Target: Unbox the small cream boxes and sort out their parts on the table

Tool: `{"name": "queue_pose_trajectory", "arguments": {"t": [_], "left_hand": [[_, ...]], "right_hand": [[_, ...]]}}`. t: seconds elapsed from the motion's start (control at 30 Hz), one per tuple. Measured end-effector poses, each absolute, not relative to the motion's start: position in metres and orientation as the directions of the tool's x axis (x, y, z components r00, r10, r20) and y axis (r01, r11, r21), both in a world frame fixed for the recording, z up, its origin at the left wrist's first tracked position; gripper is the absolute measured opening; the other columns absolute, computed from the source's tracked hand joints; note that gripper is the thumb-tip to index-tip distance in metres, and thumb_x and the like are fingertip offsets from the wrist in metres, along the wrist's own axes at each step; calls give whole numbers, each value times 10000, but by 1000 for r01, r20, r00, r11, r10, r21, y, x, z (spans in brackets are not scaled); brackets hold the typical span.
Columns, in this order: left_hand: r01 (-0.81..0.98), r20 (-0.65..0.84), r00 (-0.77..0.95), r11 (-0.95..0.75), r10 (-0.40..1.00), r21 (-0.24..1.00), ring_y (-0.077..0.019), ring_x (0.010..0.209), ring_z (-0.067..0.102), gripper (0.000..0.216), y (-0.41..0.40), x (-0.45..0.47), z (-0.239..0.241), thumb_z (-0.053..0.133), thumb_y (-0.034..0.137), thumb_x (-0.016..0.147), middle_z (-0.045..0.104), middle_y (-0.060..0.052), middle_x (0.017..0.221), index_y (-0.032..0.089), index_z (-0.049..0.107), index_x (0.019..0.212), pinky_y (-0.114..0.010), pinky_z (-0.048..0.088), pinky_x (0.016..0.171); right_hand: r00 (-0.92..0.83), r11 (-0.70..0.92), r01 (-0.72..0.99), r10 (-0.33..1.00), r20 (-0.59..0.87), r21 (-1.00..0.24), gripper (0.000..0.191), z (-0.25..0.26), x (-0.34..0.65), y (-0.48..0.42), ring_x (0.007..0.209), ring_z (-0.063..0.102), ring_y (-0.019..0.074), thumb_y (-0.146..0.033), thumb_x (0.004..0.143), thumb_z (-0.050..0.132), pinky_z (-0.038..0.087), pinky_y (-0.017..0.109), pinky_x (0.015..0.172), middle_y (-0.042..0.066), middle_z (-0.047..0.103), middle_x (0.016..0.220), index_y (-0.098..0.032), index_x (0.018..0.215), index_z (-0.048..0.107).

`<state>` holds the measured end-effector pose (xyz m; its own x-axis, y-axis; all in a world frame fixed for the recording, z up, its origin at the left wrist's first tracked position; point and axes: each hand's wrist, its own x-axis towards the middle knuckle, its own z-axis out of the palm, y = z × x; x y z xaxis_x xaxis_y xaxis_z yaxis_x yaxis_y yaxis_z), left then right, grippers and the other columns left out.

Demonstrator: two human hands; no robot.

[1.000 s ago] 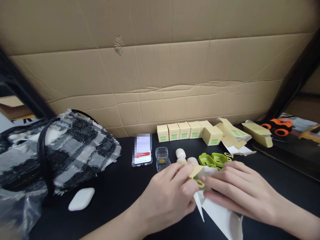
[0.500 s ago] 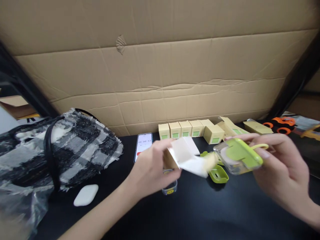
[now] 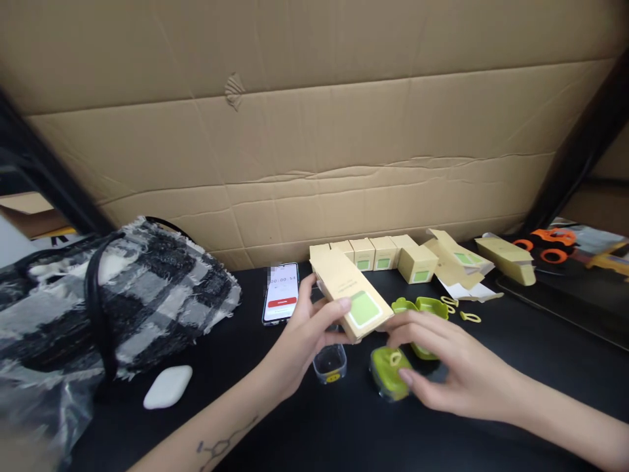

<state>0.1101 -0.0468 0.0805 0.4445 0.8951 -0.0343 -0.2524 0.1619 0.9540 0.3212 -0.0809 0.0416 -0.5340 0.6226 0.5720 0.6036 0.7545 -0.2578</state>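
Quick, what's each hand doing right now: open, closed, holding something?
Left hand: closed, holding a pale-yellow carton.
Right hand: partly open at the green-topped clear container; whether it touches can't be told.

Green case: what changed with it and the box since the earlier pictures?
The green case came down and leftward, to or near the black tabletop; whether the right hand has let go is unclear. The left hand kept the box, now turned printed side toward the camera. The checked bag and white object stayed.
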Motion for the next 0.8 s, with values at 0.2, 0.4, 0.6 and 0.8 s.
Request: {"name": "queue_pose_trajectory", "arguments": {"t": [0.2,0.4,0.6,0.8], "left_hand": [[-264,-86,493,243,866,933,-274,1059,621,442,-60,118,78,602,292,878,601,-117,1146,247,322,1216,-415,533,827],[-278,-111,530,296,841,914,-263,1023,634,353,-72,123,79,573,332,895,592,-117,1182,244,330,1136,-412,547,788],[-283,-104,490,271,866,920,-242,1006,631,335,-77,124,82,580,335,891,604,-101,1142,232,343,1104,-383,568,755],[-292,-45,410,178,911,940,-226,942,659,410,-77,126,81,649,312,845,618,-78,1121,249,336,1101,-287,572,646]], "right_hand": [[-552,676,700,306,776,232,353,48,324,-85,927,630,182,-150,836,637,537,320,820,70,668,1072,-222,1178,585],[-645,676,653,259,719,341,378,45,331,-95,1069,625,209,-181,827,660,547,320,875,72,700,1136,-167,1199,596],[-590,689,671,272,760,274,323,45,331,-100,1155,581,222,-134,849,611,542,342,858,97,666,1205,-172,1171,610],[-579,693,636,139,803,339,261,34,334,-97,1034,642,208,-142,825,620,562,328,806,21,736,1013,-259,1053,672]]}}
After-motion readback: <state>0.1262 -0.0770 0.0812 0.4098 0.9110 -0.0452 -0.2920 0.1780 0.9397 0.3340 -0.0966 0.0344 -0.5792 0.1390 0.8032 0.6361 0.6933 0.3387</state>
